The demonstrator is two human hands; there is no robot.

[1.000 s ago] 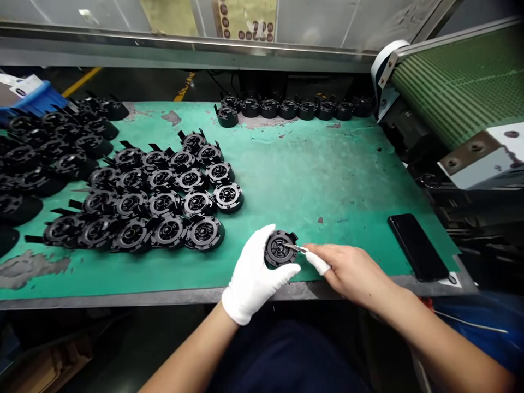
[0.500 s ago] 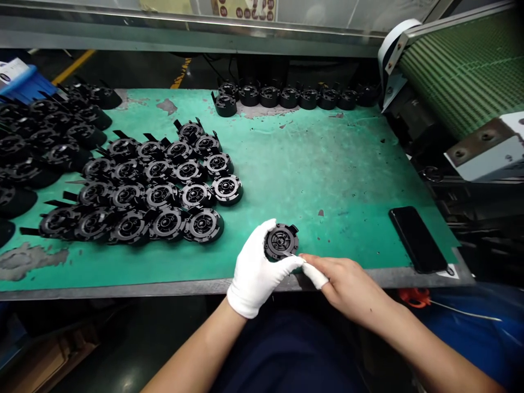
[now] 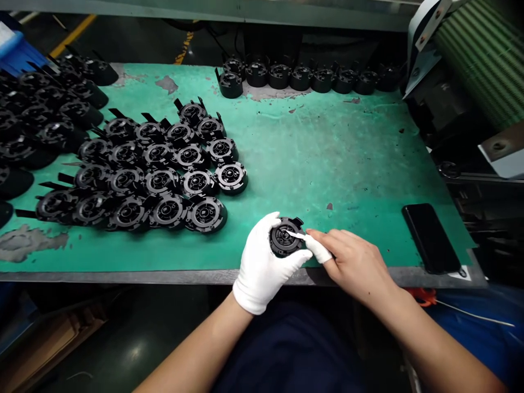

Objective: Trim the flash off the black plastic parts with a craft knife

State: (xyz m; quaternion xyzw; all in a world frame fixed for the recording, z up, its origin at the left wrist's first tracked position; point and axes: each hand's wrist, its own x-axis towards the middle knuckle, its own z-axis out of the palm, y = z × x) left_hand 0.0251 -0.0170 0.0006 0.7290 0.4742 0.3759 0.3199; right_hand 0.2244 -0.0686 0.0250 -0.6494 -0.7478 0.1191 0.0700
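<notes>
My left hand, in a white glove, grips a round black plastic part at the table's front edge, thumb and fingers around its rim. Ribs and rings show on the part's upper face. My right hand, its thumb in a white cover, pinches a thin, light-coloured tool with a narrow blade-like end. That tip lies over the middle of the black part; whether it touches cannot be made out. Left of my hands, several similar round black parts stand in close rows on the green mat.
The green mat has worn grey patches. A black phone lies at the right. More black parts line the back edge, and others crowd the far left. A green conveyor belt rises at the upper right.
The tool's tip has moved from the part's near rim to its middle, and more of the tool shows. The camera view has shifted slightly. My left hand keeps its hold.
</notes>
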